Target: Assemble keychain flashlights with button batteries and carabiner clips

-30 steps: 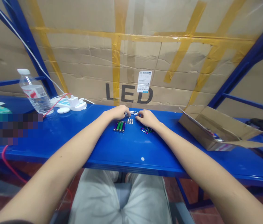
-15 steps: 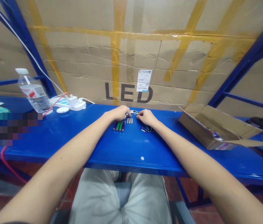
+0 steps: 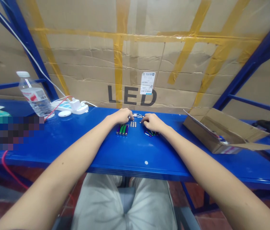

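Observation:
Both my hands rest far out on a blue table (image 3: 135,153). My left hand (image 3: 122,115) is curled, its fingertips pinching a small metal piece that I cannot make out. My right hand (image 3: 152,121) is curled too, fingertips close to the left hand's, on small silver rings or clips (image 3: 137,115). Between the hands lies a cluster of small silver button cells (image 3: 132,124). Green and purple little cylinders (image 3: 123,129) lie side by side under my left hand. Coloured clips (image 3: 150,133) lie under my right hand.
An open cardboard box (image 3: 223,131) lies on the right of the table. At the left stand a water bottle (image 3: 33,95), a white power strip (image 3: 71,106) with cables and a small white oval object (image 3: 64,113). A taped cardboard wall (image 3: 135,54) marked LED backs the table.
My right hand has shifted slightly nearer and down over the coloured clips. My left hand has hardly moved.

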`<state>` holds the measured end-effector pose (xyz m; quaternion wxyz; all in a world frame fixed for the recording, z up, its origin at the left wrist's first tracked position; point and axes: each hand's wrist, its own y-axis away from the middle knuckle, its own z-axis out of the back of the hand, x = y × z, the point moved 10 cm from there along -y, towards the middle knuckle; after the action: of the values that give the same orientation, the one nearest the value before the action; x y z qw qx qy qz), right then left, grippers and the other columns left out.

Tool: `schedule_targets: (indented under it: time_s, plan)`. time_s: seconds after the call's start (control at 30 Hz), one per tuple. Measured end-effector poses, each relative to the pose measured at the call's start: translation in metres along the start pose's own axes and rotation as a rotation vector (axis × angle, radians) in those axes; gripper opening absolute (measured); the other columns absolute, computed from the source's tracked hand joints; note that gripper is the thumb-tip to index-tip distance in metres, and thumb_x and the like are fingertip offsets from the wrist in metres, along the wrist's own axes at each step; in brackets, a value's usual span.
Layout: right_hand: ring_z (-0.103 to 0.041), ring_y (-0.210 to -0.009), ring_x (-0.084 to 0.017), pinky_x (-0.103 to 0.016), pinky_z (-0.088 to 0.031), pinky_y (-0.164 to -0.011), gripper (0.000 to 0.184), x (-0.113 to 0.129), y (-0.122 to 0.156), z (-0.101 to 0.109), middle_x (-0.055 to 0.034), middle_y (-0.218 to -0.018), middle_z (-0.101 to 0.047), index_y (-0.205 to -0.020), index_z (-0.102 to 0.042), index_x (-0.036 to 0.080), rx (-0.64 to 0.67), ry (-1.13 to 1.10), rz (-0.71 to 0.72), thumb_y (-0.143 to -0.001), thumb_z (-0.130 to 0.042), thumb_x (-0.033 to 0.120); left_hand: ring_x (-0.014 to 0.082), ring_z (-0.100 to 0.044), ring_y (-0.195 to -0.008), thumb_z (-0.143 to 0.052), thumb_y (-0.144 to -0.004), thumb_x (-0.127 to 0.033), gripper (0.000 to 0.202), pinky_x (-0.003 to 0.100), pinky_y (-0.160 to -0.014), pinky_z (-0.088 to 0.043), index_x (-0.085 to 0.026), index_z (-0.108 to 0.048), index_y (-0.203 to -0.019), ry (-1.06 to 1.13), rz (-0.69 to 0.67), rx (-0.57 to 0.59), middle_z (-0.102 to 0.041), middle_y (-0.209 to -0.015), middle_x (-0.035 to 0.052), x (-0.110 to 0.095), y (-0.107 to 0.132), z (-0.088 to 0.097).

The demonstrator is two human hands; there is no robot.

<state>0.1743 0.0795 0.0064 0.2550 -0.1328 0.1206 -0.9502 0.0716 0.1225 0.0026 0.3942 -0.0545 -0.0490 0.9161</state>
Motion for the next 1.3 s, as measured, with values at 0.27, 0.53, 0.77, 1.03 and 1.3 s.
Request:
schedule_targets:
  time_s: [0.27,0.53,0.77,1.03,1.3]
  plan:
    - [-0.063,-0.098,-0.022,-0.027,-0.043,-0.089,0.034,0.004,-0.006,-0.01,-0.0098,-0.108,-0.072,-0.105,-0.077,0.018,0.027,0.059,0.024,-0.084,-0.051,0.01,0.021,-0.063,-0.106,-0.049,-0.068,0.001,0.054,0.028,-0.093,-0.047,-0.024,-0.077,-0.107,-0.007,0.02,0.012,-0.073,-0.115,0.0034,0.001,0.001,0.001]
    - [-0.063,-0.097,-0.023,-0.028,-0.044,-0.088,0.035,0.007,-0.009,-0.01,-0.0104,-0.108,-0.072,-0.105,-0.077,0.016,-0.002,0.055,0.024,-0.085,-0.049,0.01,0.0224,-0.063,-0.107,-0.049,-0.068,0.0,0.055,0.031,-0.096,-0.046,-0.025,-0.076,-0.108,-0.034,0.029,0.016,-0.073,-0.115,0.0031,-0.003,0.002,0.0]
    - [-0.063,-0.102,-0.023,-0.028,-0.044,-0.092,0.038,0.009,-0.012,-0.016,-0.0092,-0.111,-0.073,-0.11,-0.076,0.018,-0.008,0.029,0.06,-0.084,-0.049,0.009,0.0217,-0.064,-0.104,-0.05,-0.068,0.001,0.055,0.03,-0.093,-0.046,-0.027,-0.076,-0.108,-0.055,0.028,0.011,-0.073,-0.113,0.0029,-0.005,0.003,0.002]
    - [-0.064,-0.103,-0.023,-0.028,-0.044,-0.094,0.039,0.012,-0.013,-0.018,-0.0086,-0.109,-0.073,-0.109,-0.076,0.018,-0.012,0.002,0.094,-0.083,-0.049,0.009,0.0221,-0.063,-0.105,-0.049,-0.068,0.001,0.055,0.032,-0.096,-0.044,-0.027,-0.077,-0.106,-0.07,0.031,0.02,-0.074,-0.111,0.0033,-0.01,0.004,0.004]
    - [-0.064,-0.104,-0.022,-0.028,-0.045,-0.095,0.039,0.013,-0.011,-0.01,-0.0084,-0.111,-0.073,-0.109,-0.076,0.017,-0.041,-0.06,0.066,-0.083,-0.048,0.008,0.0205,-0.065,-0.102,-0.05,-0.066,-0.001,0.054,0.028,-0.091,-0.046,-0.025,-0.076,-0.107,0.013,0.074,0.004,-0.075,-0.109,0.0032,0.0,0.002,0.007]
